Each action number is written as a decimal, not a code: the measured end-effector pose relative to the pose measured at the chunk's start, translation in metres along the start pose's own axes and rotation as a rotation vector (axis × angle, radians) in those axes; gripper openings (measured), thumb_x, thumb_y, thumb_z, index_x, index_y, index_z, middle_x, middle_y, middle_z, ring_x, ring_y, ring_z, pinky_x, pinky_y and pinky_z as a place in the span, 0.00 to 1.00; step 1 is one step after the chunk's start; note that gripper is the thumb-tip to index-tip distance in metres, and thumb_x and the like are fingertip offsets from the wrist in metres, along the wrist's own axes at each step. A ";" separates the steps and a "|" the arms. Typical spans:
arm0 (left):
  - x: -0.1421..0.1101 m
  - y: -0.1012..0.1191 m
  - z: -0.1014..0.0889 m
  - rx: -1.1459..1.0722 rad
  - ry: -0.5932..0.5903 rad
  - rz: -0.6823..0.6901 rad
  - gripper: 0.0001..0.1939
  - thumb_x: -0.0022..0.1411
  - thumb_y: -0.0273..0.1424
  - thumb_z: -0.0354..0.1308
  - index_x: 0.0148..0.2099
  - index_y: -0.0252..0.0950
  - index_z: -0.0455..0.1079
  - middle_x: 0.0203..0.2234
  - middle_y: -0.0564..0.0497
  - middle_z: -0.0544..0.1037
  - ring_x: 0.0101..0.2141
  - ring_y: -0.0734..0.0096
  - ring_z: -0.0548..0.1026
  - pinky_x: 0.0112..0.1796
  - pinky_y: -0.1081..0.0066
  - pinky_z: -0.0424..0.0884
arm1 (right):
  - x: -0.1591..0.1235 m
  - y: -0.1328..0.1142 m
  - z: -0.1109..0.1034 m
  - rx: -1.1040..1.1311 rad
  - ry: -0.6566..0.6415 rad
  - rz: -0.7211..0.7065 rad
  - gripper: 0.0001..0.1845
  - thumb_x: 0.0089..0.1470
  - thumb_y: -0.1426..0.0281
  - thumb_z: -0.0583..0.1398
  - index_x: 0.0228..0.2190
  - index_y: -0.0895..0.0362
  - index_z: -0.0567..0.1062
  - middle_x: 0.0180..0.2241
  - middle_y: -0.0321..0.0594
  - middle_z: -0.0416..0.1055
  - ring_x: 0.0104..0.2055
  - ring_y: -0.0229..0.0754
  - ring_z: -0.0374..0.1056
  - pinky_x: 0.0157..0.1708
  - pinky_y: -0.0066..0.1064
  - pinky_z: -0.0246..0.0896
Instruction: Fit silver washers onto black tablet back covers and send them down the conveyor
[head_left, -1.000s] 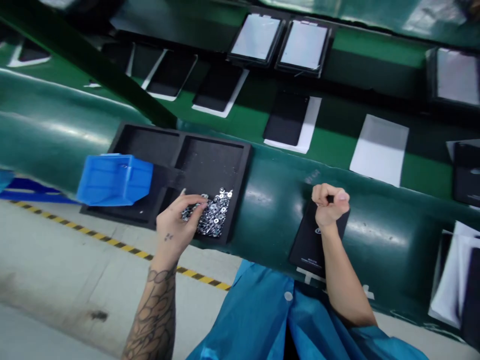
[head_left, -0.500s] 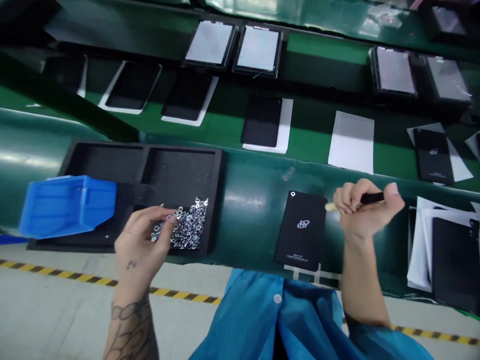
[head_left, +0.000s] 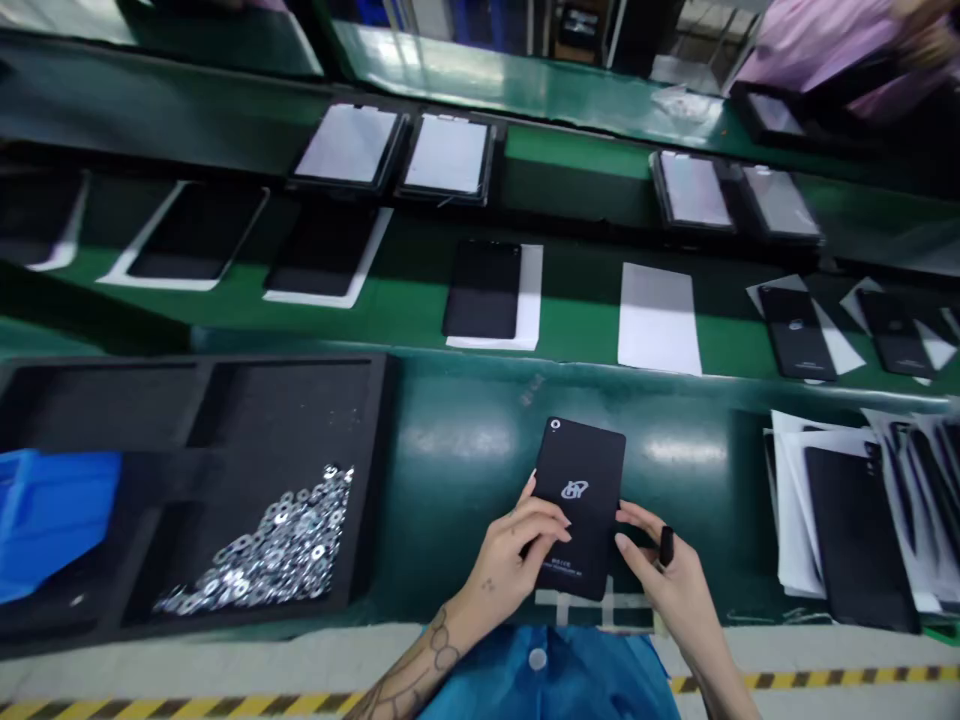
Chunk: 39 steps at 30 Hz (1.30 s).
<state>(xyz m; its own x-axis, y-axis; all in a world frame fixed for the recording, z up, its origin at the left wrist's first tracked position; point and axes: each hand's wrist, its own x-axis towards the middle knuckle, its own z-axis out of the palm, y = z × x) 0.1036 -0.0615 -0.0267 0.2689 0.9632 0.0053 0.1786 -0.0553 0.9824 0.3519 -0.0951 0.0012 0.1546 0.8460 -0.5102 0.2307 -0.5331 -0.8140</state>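
A black tablet (head_left: 581, 490) lies back up on the dark green bench, a white logo on its cover. My left hand (head_left: 514, 560) rests on its lower left corner, fingers curled against the cover. My right hand (head_left: 664, 575) touches the lower right edge with its fingertips while a thin black stick (head_left: 665, 546) stays tucked in its fingers. A black foam tray (head_left: 225, 420) at the left holds a pile of small silver washers (head_left: 277, 545).
A blue bin (head_left: 49, 515) sits on the tray's left end. Black tablets on white sheets (head_left: 487, 290) and screen-up units (head_left: 446, 155) lie along the green belt behind. A stack of tablets and papers (head_left: 855, 520) is at the right. A person in pink (head_left: 825, 45) is opposite.
My left hand left the washers and came to the tablet's lower left corner. My right hand dropped from beside the tablet to its lower right edge. The view tilted and shifted right.
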 end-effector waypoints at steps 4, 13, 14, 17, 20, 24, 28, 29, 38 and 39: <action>0.020 0.001 -0.019 -0.050 -0.007 -0.029 0.09 0.75 0.35 0.60 0.41 0.45 0.81 0.44 0.47 0.87 0.48 0.59 0.85 0.67 0.47 0.72 | 0.029 -0.015 0.011 0.211 -0.068 0.034 0.37 0.53 0.45 0.73 0.55 0.56 0.82 0.34 0.43 0.80 0.20 0.35 0.61 0.17 0.28 0.56; 0.007 -0.012 -0.049 -0.240 0.142 -0.193 0.13 0.70 0.46 0.67 0.42 0.42 0.81 0.45 0.43 0.88 0.55 0.52 0.84 0.63 0.51 0.78 | 0.113 -0.116 -0.067 0.392 0.225 -0.205 0.37 0.43 0.56 0.80 0.51 0.58 0.80 0.20 0.23 0.57 0.18 0.28 0.47 0.15 0.21 0.44; 0.002 -0.014 -0.051 -0.253 0.151 -0.202 0.13 0.69 0.46 0.68 0.42 0.42 0.81 0.46 0.42 0.87 0.54 0.52 0.85 0.59 0.54 0.81 | 0.129 -0.132 -0.084 0.403 0.247 -0.252 0.36 0.42 0.57 0.81 0.50 0.59 0.80 0.20 0.22 0.55 0.18 0.28 0.46 0.15 0.21 0.43; -0.007 -0.019 -0.058 -0.255 0.159 -0.191 0.12 0.67 0.44 0.70 0.41 0.42 0.81 0.44 0.43 0.86 0.51 0.54 0.86 0.57 0.58 0.82 | 0.184 -0.170 -0.131 0.357 0.256 -0.315 0.35 0.40 0.60 0.81 0.47 0.59 0.80 0.21 0.24 0.55 0.19 0.29 0.47 0.16 0.22 0.42; -0.009 -0.020 -0.059 -0.223 0.130 -0.159 0.11 0.69 0.43 0.69 0.41 0.42 0.82 0.39 0.45 0.85 0.50 0.56 0.86 0.63 0.57 0.77 | 0.231 -0.176 -0.158 0.036 0.311 -0.321 0.29 0.44 0.57 0.78 0.43 0.59 0.80 0.23 0.32 0.63 0.23 0.34 0.55 0.20 0.27 0.50; -0.006 -0.020 -0.054 -0.145 0.142 -0.077 0.11 0.71 0.41 0.66 0.40 0.41 0.82 0.39 0.44 0.84 0.43 0.58 0.86 0.47 0.65 0.84 | 0.253 -0.136 -0.160 -0.606 0.418 -0.501 0.25 0.55 0.52 0.71 0.45 0.59 0.82 0.43 0.51 0.78 0.46 0.52 0.74 0.47 0.41 0.70; -0.003 -0.018 -0.052 -0.131 0.135 -0.033 0.11 0.73 0.40 0.65 0.39 0.41 0.81 0.39 0.43 0.83 0.39 0.61 0.85 0.39 0.67 0.83 | 0.253 -0.093 -0.149 -0.881 0.290 -0.609 0.32 0.61 0.47 0.66 0.60 0.51 0.79 0.56 0.51 0.73 0.53 0.55 0.75 0.55 0.43 0.70; -0.002 -0.017 -0.053 -0.128 0.129 -0.031 0.11 0.73 0.40 0.64 0.40 0.41 0.81 0.40 0.43 0.83 0.40 0.60 0.85 0.40 0.67 0.83 | 0.253 -0.089 -0.147 -0.914 0.280 -0.604 0.32 0.63 0.47 0.65 0.61 0.50 0.78 0.57 0.51 0.72 0.52 0.54 0.76 0.54 0.42 0.71; -0.005 -0.023 -0.053 -0.114 0.127 -0.032 0.09 0.75 0.40 0.62 0.45 0.43 0.81 0.42 0.43 0.81 0.40 0.61 0.83 0.38 0.67 0.82 | 0.267 -0.121 -0.131 -1.008 0.307 -0.543 0.24 0.65 0.52 0.64 0.58 0.49 0.80 0.59 0.47 0.71 0.48 0.50 0.76 0.47 0.40 0.72; -0.006 -0.025 -0.051 -0.117 0.149 -0.034 0.09 0.75 0.40 0.61 0.45 0.44 0.80 0.42 0.44 0.80 0.40 0.61 0.83 0.38 0.67 0.82 | 0.269 -0.129 -0.124 -1.010 0.298 -0.574 0.23 0.65 0.52 0.64 0.56 0.50 0.81 0.58 0.46 0.71 0.49 0.50 0.76 0.47 0.39 0.72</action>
<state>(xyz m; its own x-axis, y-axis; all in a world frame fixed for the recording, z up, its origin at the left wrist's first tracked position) 0.0492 -0.0523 -0.0415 0.1203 0.9927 -0.0096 0.0717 0.0010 0.9974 0.4832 0.2007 0.0032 -0.0322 0.9983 0.0490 0.9678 0.0434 -0.2478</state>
